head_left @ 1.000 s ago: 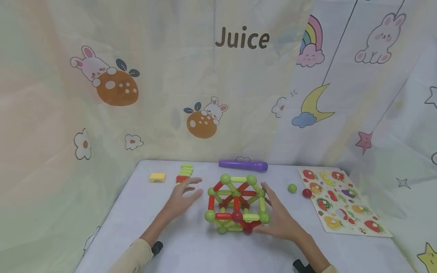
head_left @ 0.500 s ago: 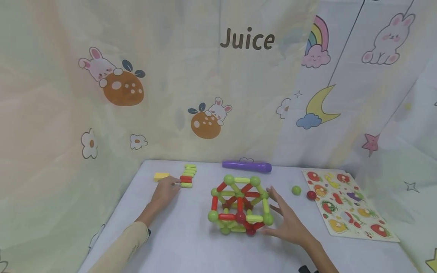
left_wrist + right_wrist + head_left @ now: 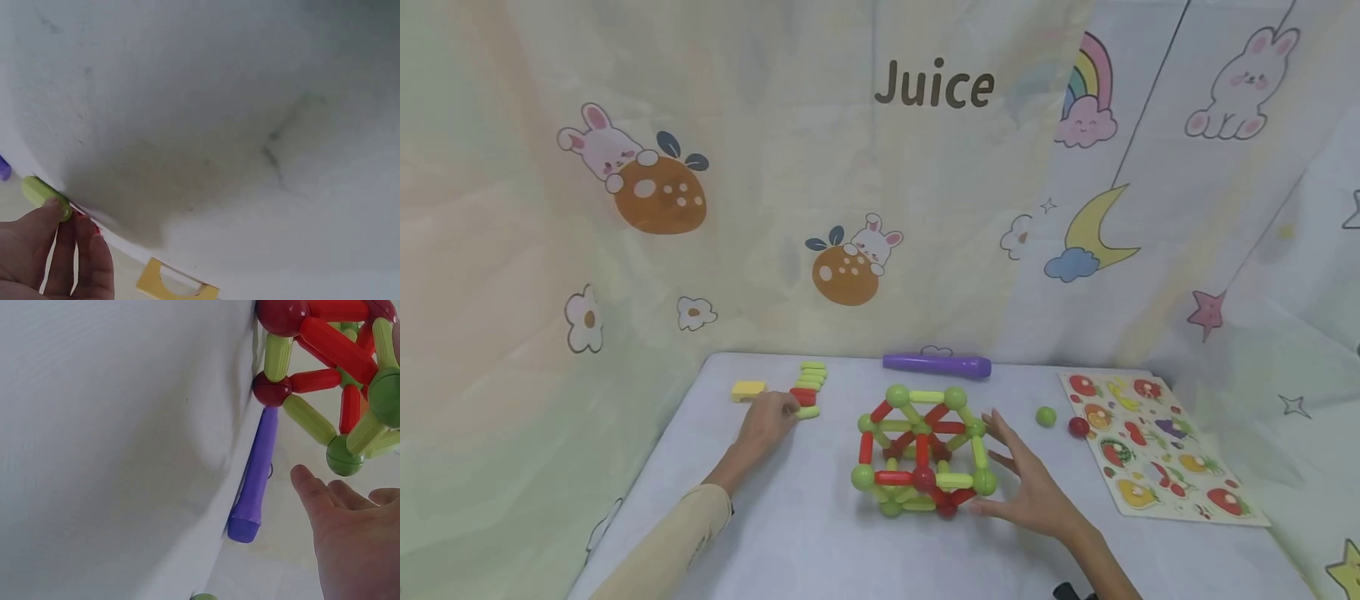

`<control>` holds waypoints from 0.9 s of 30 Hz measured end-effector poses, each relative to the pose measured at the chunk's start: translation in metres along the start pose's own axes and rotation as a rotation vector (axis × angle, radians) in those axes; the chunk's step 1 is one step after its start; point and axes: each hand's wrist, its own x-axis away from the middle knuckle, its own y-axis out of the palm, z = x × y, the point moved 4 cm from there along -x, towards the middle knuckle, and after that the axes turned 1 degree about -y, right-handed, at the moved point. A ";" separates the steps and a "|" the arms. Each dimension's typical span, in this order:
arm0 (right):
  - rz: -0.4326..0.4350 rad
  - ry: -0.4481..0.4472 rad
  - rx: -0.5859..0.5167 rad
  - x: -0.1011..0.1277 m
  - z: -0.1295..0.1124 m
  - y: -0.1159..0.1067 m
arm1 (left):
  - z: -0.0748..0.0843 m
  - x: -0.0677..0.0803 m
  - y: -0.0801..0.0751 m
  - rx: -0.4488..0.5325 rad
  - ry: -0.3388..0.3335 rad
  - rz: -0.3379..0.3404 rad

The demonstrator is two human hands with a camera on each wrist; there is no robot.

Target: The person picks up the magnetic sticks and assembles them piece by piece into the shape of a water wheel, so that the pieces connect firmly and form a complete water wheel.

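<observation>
Between hands (image 3: 765, 422) (image 3: 1028, 487): rod-and-ball frame (image 3: 921, 450) (right nearer).

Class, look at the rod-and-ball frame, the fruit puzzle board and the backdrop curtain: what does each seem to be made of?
Rod-and-ball frame: probably moulded plastic, smooth with a soft gloss; highlights show on the balls in the right wrist view.
Fruit puzzle board: likely wood or thick card, flat, pale, matte, with printed fruit pieces.
Backdrop curtain: thin printed fabric, as its folds and creases show.

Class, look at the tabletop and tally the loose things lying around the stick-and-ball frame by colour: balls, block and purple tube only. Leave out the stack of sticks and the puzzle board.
Green ball: 1
Red ball: 1
Yellow arch block: 1
Purple tube: 1
Total: 4
</observation>
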 end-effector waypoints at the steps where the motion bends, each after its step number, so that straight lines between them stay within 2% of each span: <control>1: 0.000 -0.004 -0.001 0.001 0.000 0.000 | 0.000 0.002 0.000 0.018 0.001 0.004; 5: 0.000 0.001 -0.010 0.003 -0.001 0.002 | 0.003 0.013 -0.004 0.124 -0.028 0.008; 8: -0.006 0.010 -0.018 0.004 0.000 0.002 | 0.010 0.024 -0.010 0.249 -0.076 0.003; 11: -0.010 0.017 -0.025 0.005 0.001 0.002 | 0.024 0.036 -0.017 0.381 -0.123 -0.008; 13: -0.010 0.013 -0.026 0.005 0.001 0.002 | 0.041 0.046 -0.024 0.450 -0.126 -0.018; 16: -0.009 0.009 -0.031 0.006 0.002 0.001 | 0.070 0.059 -0.034 0.530 -0.072 -0.043; 20: -0.012 0.007 -0.034 0.004 0.001 0.000 | 0.108 0.072 -0.045 0.597 0.058 -0.102; 24: -0.004 -0.018 -0.034 -0.001 -0.002 0.000 | 0.138 0.078 -0.049 0.597 0.174 -0.162; 27: 0.003 -0.024 -0.046 -0.004 -0.006 0.001 | 0.155 0.080 -0.048 0.564 0.242 -0.186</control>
